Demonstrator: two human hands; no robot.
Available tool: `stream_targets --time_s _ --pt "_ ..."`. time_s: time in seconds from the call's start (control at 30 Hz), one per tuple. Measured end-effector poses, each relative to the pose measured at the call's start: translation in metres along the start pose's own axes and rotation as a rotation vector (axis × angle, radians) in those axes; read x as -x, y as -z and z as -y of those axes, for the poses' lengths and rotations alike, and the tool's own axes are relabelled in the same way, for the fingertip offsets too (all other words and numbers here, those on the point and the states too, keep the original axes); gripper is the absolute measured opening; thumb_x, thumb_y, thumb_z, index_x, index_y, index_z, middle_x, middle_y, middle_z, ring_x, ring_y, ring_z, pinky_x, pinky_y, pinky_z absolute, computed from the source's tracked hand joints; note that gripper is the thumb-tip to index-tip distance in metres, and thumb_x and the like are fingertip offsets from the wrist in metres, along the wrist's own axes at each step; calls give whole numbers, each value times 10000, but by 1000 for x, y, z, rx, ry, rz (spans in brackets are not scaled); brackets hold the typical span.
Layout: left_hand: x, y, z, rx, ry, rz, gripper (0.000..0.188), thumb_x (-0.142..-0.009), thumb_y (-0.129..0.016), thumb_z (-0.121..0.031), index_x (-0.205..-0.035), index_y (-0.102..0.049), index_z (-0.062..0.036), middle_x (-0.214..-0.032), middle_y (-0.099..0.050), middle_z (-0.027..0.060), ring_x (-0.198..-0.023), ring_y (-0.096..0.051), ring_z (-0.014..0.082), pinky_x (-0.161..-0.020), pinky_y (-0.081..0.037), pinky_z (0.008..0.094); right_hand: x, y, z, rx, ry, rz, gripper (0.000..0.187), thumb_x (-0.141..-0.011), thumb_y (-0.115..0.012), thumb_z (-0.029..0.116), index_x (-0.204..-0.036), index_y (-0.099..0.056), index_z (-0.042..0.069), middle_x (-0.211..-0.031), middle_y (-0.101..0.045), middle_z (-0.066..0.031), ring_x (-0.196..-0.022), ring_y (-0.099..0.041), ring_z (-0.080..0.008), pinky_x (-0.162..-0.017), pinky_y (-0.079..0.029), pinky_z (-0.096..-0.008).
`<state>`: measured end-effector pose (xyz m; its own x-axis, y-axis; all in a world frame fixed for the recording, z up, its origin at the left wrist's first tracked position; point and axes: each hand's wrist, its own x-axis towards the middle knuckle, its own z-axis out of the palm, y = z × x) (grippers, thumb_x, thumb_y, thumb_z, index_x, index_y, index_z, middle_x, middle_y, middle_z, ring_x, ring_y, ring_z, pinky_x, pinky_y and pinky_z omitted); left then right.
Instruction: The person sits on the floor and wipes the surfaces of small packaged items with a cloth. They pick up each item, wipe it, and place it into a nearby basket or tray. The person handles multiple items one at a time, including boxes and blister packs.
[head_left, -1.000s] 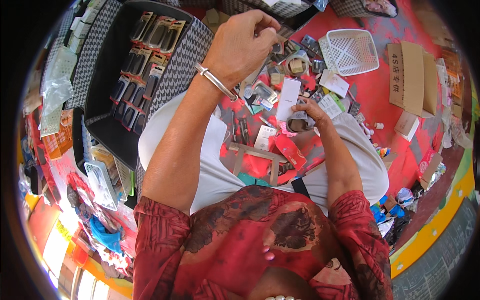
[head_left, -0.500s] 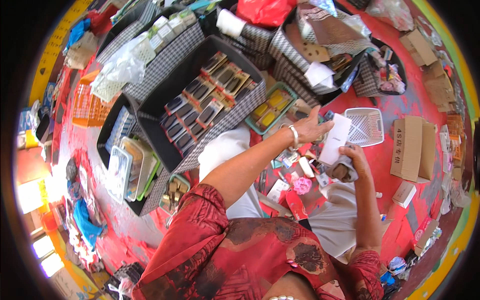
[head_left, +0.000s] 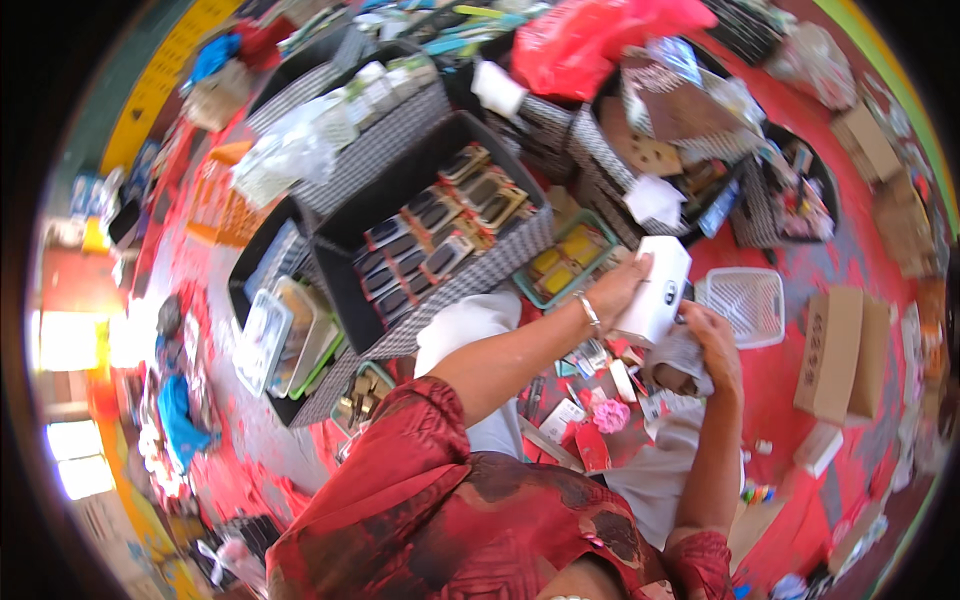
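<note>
My left hand (head_left: 618,294), with a bracelet at its wrist, is closed on the left side of a white box (head_left: 662,285). The box is tilted and shows a small dark mark on one face. My right hand (head_left: 716,350) grips a grey cloth (head_left: 676,362) just below the box's right edge. Whether its fingertips also touch the box is hard to tell. Below both hands lie a pink flower (head_left: 611,415), a red piece (head_left: 592,446) and several small items on the floor. A white basket (head_left: 745,305) stands right of the box.
A large black bin (head_left: 335,265) with packaged dark items stands at the left. Beyond my hands sits a green tray (head_left: 567,258) of yellow pieces. Fabric bins and a red plastic bag (head_left: 600,40) crowd the far side. An open cardboard box (head_left: 838,355) stands at the right.
My left hand, spread beside the white box before, now grips it. The box has turned to show another face. The right hand keeps the cloth. The whole view has shifted.
</note>
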<state>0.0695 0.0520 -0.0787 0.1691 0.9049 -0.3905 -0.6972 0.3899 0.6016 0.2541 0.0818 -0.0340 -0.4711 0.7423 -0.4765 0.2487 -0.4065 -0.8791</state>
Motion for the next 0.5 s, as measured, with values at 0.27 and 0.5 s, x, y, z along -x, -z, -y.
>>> stream_targets --time_s 0.27,0.5 --pt "7 -11 -10 142 183 -51 509 -920 -304 -484 -1147 -471 -60 -974 -610 109 -811 -623 191 -715 -512 347 15 -29 25 47 677 -483 236 -771 -599 96 -990 -544 27 -963 -559 -78 -907 -539 -204 -815 -426 -342" --pt "15 -14 0 48 154 166 423 -935 -296 -441 -1102 -523 -126 -996 -610 71 -856 -619 171 -705 -519 319 9 -54 28 788 917 -389 230 -736 -611 50 -959 -562 19 -1004 -525 -150 -953 -496 -329 -853 -385 -399"
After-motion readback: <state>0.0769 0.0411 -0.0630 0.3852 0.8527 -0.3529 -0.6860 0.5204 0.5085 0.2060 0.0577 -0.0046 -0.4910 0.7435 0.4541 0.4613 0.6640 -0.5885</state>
